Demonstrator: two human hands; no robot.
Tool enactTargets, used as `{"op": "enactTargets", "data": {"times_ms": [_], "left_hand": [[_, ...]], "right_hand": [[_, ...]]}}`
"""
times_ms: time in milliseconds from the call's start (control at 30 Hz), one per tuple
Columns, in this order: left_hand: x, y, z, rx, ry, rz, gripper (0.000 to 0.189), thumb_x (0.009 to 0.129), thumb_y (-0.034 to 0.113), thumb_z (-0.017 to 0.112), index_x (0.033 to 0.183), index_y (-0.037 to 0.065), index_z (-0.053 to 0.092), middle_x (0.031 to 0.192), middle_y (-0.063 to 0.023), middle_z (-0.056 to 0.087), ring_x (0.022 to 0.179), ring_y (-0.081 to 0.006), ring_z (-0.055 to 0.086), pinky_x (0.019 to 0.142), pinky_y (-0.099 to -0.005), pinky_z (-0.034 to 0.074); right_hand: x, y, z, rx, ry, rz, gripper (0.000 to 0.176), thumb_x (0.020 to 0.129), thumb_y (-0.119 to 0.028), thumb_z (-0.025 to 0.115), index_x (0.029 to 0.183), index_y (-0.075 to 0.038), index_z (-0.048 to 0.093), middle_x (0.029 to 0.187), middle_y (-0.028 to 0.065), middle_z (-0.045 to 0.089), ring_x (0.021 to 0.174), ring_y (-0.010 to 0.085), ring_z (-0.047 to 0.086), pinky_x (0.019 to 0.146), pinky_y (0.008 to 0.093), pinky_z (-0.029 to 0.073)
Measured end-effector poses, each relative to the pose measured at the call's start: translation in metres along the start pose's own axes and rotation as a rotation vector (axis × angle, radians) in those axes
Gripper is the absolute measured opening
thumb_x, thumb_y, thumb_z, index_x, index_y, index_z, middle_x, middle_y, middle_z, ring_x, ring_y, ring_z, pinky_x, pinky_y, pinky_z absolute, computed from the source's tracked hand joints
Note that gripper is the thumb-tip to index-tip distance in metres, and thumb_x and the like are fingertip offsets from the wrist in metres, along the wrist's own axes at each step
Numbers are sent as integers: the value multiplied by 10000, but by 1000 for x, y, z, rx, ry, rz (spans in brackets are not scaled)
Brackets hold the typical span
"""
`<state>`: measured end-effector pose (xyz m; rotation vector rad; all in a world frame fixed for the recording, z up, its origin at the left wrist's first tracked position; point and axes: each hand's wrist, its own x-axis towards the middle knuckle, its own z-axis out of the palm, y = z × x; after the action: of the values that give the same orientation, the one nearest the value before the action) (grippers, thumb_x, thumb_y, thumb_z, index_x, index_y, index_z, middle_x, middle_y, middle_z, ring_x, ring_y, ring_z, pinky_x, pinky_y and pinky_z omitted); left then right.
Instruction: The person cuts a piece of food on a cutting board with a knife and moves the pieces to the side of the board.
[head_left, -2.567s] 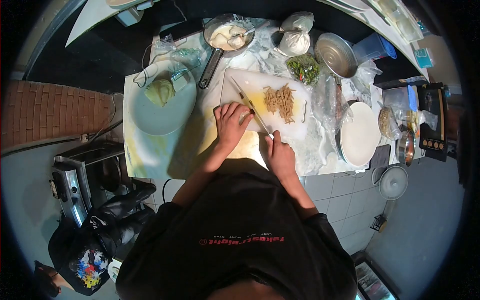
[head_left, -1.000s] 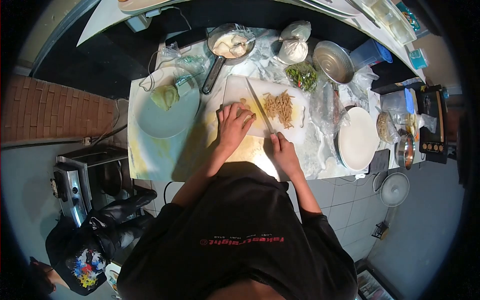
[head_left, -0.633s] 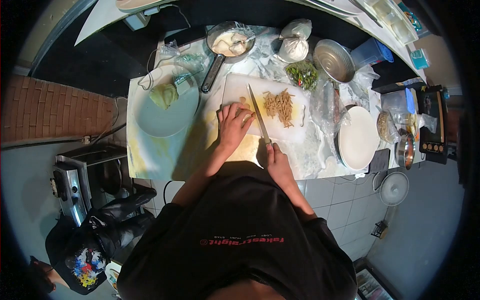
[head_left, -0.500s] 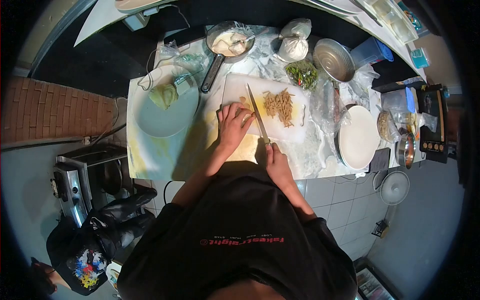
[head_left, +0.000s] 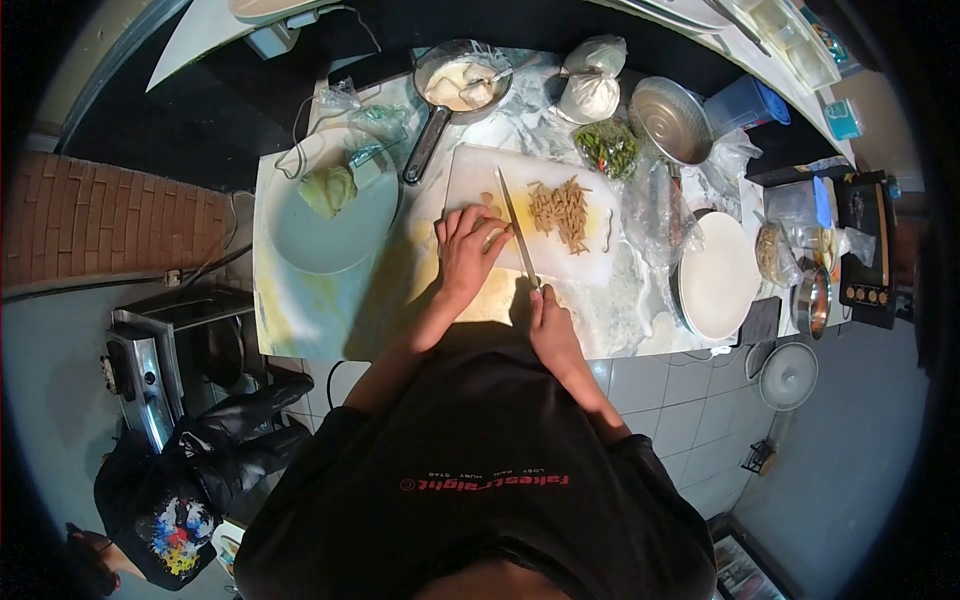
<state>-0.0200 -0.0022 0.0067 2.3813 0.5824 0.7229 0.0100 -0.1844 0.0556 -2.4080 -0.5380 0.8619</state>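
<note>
My right hand [head_left: 555,325] is closed round the handle of a long kitchen knife [head_left: 517,220], its blade pointing away from me across the white cutting board [head_left: 475,168]. Left of the blade, my left hand [head_left: 468,250] rests on the board with bent fingers, gripping a small brown piece of food [head_left: 504,231] right at the knife's edge. A few brown slices [head_left: 488,199] lie just beyond those fingertips. To the right of the blade is a loose pile of thin brown strips [head_left: 562,212].
Left stands a large pale plate [head_left: 310,245] with a cabbage piece [head_left: 327,191]. Behind the board are a pan [head_left: 432,145] of creamy mixture, a bag of white powder [head_left: 590,95], bagged green chilies [head_left: 607,148] and a metal bowl [head_left: 670,120]. A white plate [head_left: 718,275] sits right. Another person [head_left: 165,500] is lower left.
My hands and the knife hold nearly the same pose over the board. The person at the lower left has shifted slightly.
</note>
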Motion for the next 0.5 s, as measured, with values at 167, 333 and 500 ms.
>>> {"op": "enactTargets", "data": {"times_ms": [167,333,500], "left_hand": [[1,1,0,-15,-20,-24,178,788,226,789,951,158,762,1021,21,621,1015,-205,530,888,-369,350],[2,-1,1,-27,-10,-41,168,788,221,787,942,157,765,1016,22,646,997,-191,551,886,-363,346],[3,-2,0,-43,-26,-39,172,788,221,788,938,142,761,1006,20,656,982,-182,564,881,-354,342]], "right_hand": [[6,9,0,19,-15,-48,439,1078,-335,349,1235,53,482,810,375,633,828,560,617,701,615,491],[5,3,-8,111,-38,-49,494,1081,-343,346,1232,94,520,819,370,633,856,543,626,715,570,496],[8,9,-6,161,-55,-27,525,1083,-348,346,1229,116,544,836,366,634,899,534,627,748,528,501]]}}
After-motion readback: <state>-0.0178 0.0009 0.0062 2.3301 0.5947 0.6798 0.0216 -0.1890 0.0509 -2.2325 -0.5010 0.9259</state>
